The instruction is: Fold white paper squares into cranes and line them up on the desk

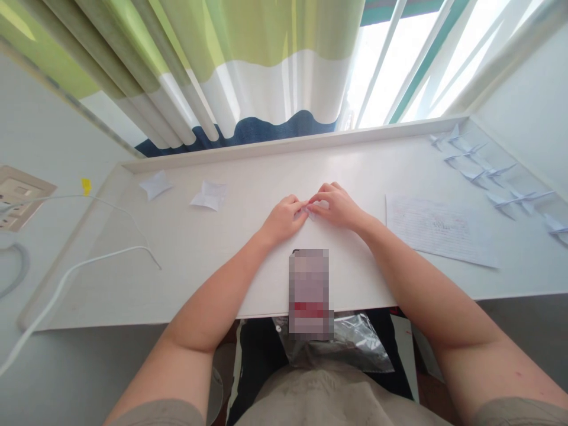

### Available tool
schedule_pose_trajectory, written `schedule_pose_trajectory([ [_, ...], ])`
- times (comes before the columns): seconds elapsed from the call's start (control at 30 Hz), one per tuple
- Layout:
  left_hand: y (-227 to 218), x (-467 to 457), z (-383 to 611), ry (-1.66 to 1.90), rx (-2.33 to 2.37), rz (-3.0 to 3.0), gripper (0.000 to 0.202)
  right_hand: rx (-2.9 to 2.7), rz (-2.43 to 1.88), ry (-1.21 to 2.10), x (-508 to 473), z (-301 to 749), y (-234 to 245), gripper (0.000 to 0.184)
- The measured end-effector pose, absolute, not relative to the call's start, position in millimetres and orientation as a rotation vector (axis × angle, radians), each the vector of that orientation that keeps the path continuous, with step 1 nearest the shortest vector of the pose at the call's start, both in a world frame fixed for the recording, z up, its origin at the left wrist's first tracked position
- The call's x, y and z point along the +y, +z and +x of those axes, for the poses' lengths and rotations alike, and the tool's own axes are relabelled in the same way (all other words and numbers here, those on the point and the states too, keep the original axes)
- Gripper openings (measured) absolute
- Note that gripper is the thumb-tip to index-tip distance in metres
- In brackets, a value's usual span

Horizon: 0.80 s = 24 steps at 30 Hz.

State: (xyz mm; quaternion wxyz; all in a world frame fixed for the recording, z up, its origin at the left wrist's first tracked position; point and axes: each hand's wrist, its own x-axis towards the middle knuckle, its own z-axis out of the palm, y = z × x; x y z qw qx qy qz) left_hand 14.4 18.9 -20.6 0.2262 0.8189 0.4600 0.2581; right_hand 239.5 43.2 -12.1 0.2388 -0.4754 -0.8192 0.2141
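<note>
The left hand [286,218] and right hand [336,206] are pinching a small folded white paper [312,214] between them, mid-desk [190,248]; uneven pulling is risking a tear or skewed crease.

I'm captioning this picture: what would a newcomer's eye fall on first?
Probably the green, white and navy fabric curtain behind the white desk. Then the bare left hand and bare right hand, close together at a small white paper piece mid-desk. Folded white paper shapes line the desk's right end.
</note>
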Motion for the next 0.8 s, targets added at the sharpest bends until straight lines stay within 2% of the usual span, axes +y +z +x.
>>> schedule_pose_trajectory([
  [0.13, -20, 20, 15, 0.712, 1.262, 2.256, 0.028, -2.272, -1.345, 0.643, 41, 239, -6, 0.018],
  [0.3, -16, 19, 15, 0.757, 1.222, 2.262, 0.013, -2.205, -1.356, 0.703, 37, 238, 1, 0.01],
  [0.43, -15, 19, 15, 0.754, 1.243, 2.26, 0.017, -2.171, -1.375, 0.739, 35, 238, 3, 0.011],
  [0.57, -16, 19, 13, 0.737, 1.257, 2.279, 0.012, -2.188, -1.334, 0.709, 40, 241, -2, 0.011],
  [0.67, -16, 18, 11, 0.715, 1.263, 2.281, 0.003, -2.192, -1.294, 0.706, 44, 245, -8, 0.023],
  [0.8, -17, 19, 8, 0.697, 1.286, 2.291, 0.023, -2.239, -1.28, 0.723, 44, 247, -12, 0.039],
])
